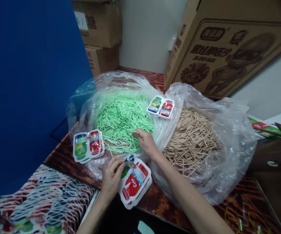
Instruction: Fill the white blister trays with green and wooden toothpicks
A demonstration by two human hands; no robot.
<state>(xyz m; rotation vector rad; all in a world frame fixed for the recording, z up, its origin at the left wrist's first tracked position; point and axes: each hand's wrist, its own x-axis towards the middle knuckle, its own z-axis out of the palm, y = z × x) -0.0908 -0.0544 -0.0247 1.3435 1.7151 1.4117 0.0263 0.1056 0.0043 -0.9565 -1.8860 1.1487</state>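
Observation:
My left hand (112, 174) grips a small stack of printed plastic packs (136, 182), thumb on top over the green half; the red half reads Cola. Fingers of my right hand (144, 139) are curled in a pinch at the front right of a heap of pale green sticks (123, 117); how many sticks are between the fingertips I cannot tell. That heap lies on an open clear plastic bag (106, 79). Similar packs (88, 146) lie left of it, and another pile of packs (161, 107) rests between the two bags.
Brown sticks (191, 139) fill a second clear bag (235, 156) on the right. A large carton (210, 55) stands behind, with stacked boxes (101, 26) at back left. A blue panel (30, 91) borders the left side. Many packs (45, 198) lie at lower left, rubber bands (236, 219) at lower right.

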